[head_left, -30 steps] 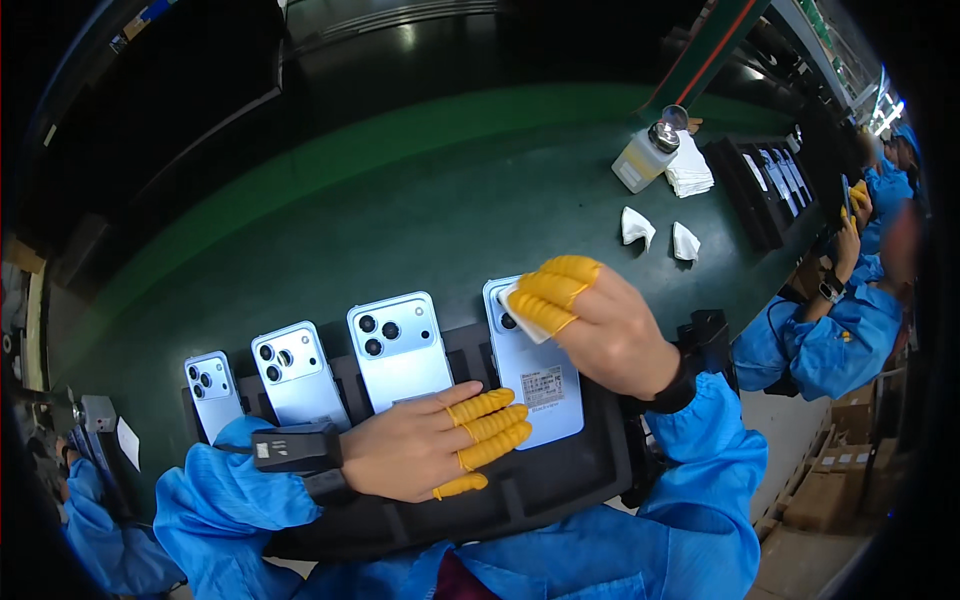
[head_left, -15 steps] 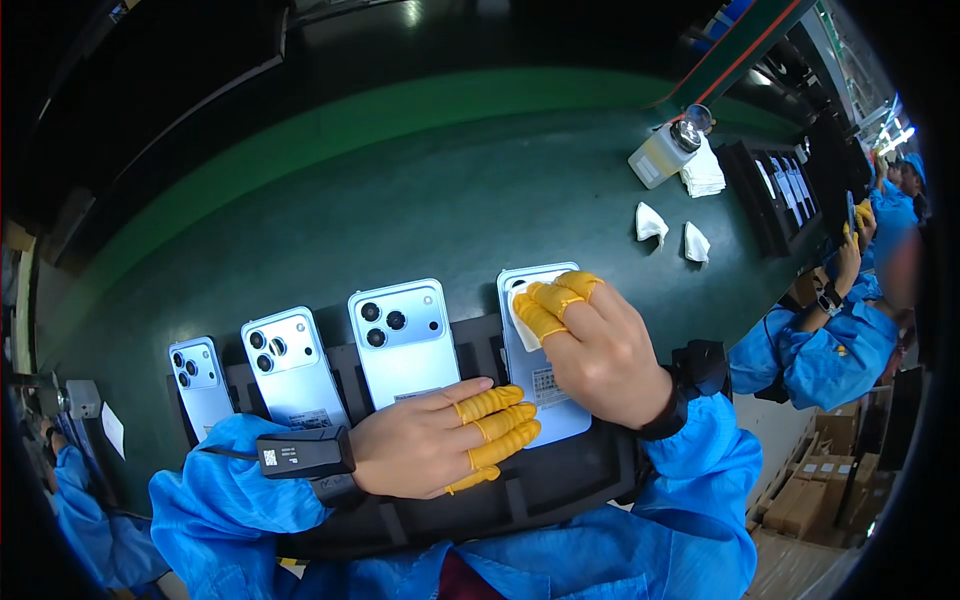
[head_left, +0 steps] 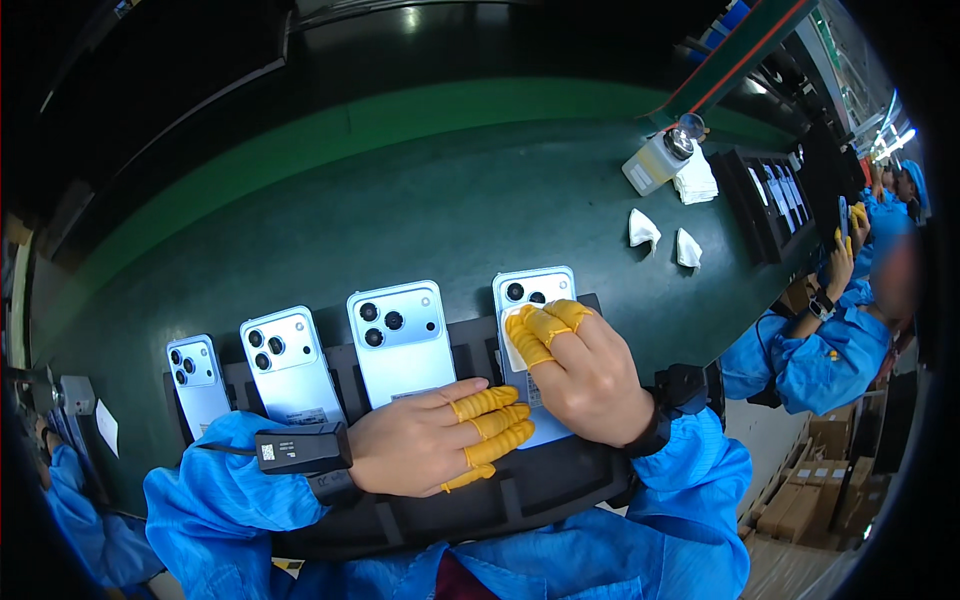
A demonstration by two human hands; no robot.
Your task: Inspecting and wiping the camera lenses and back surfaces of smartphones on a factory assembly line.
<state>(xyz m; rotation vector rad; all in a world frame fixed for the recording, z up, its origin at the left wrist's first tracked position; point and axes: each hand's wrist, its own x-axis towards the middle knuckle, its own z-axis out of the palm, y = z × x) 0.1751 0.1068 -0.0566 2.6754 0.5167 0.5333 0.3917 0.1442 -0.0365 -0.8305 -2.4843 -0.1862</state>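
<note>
Four light-blue smartphones lie face down in a row, their camera bumps at the far end. My right hand [head_left: 590, 375], in yellow finger cots, pinches a folded white cloth [head_left: 513, 345] against the back of the rightmost smartphone [head_left: 548, 428], just below its lenses. Flat and with fingers stretched out, my left hand [head_left: 435, 440] rests its yellow-covered fingertips on that phone's lower left edge. Close by on the left is another smartphone [head_left: 405, 365], its lower end hidden by this hand. Farther left are a third smartphone [head_left: 290, 375] and a fourth smartphone [head_left: 200, 385].
The phones sit on a black slotted tray [head_left: 500, 500] on a green worktop [head_left: 450, 220]. At the far right stand a liquid bottle [head_left: 655, 165], stacked white cloths [head_left: 696, 180], two crumpled cloths [head_left: 643, 230] and a tray of phones [head_left: 765, 215]. A co-worker [head_left: 800, 350] works at right.
My right hand has slid the cloth down the phone's back, toward me, uncovering the camera lenses. My left hand stays in place on the phone.
</note>
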